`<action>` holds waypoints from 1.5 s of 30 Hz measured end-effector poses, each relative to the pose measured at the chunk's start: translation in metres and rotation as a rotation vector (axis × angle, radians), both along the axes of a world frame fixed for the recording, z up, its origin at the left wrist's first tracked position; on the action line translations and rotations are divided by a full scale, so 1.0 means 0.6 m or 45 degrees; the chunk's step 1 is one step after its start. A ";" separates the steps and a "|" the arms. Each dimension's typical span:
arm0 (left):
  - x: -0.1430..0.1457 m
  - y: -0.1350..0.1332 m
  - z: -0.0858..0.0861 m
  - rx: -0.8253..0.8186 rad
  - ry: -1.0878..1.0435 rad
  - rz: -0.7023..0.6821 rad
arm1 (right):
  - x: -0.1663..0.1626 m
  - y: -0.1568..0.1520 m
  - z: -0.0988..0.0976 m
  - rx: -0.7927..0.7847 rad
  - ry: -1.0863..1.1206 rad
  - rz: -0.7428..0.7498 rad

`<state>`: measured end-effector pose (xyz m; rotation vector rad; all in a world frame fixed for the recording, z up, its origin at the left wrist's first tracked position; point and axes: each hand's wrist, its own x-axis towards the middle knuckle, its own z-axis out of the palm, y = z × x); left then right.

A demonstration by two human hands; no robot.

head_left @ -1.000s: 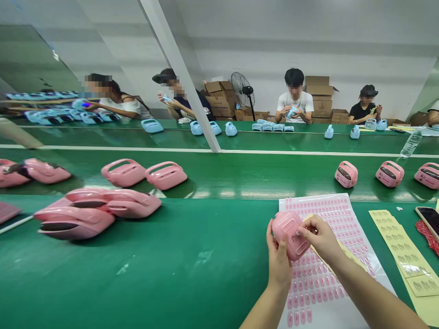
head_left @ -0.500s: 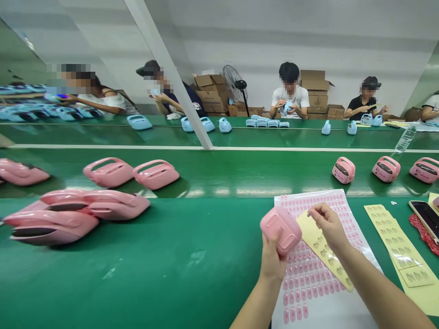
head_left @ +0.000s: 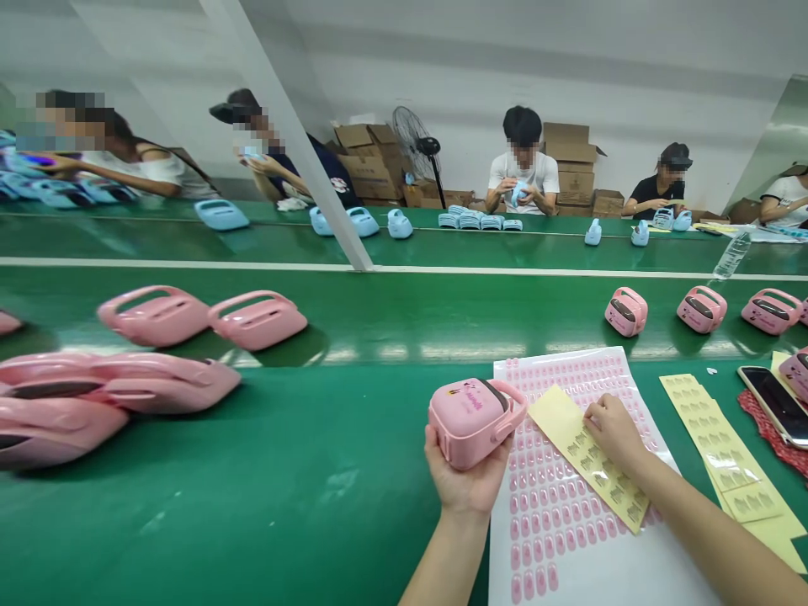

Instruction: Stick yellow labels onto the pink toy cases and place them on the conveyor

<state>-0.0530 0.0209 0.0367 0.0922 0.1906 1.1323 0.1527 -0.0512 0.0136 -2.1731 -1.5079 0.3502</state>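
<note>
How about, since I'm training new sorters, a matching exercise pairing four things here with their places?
Things
1. Phone
2. Pink case just left of the yellow strip
3. Yellow strip at the right hand
4. Clear bottle

Places
A. On the white sheet
B. Beyond the right-hand pink cases
C. Partly over a red mat
D. In the left hand

Pairs: 1-C, 2-D, 3-A, 4-B

Right of the grip, a phone (head_left: pixel 775 404) lies on a bumpy red sheet (head_left: pixel 766 433). Far past the grip, a black fan (head_left: pixel 429 146) stands by brown boxes (head_left: pixel 369 168), and a clear bottle (head_left: pixel 733 256) is farther right.
</note>
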 end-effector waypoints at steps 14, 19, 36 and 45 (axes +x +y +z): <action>-0.004 0.011 -0.028 -0.052 -0.046 0.031 | -0.084 0.210 0.058 0.053 -0.044 0.187; -0.008 0.015 -0.028 -0.070 -0.060 0.076 | -0.085 0.235 0.026 0.211 0.282 0.104; 0.017 -0.010 0.014 -0.430 0.123 0.393 | -0.212 0.094 0.058 0.618 1.371 0.020; 0.014 -0.009 -0.005 -0.334 0.080 0.343 | -0.218 0.095 0.044 0.729 1.265 0.032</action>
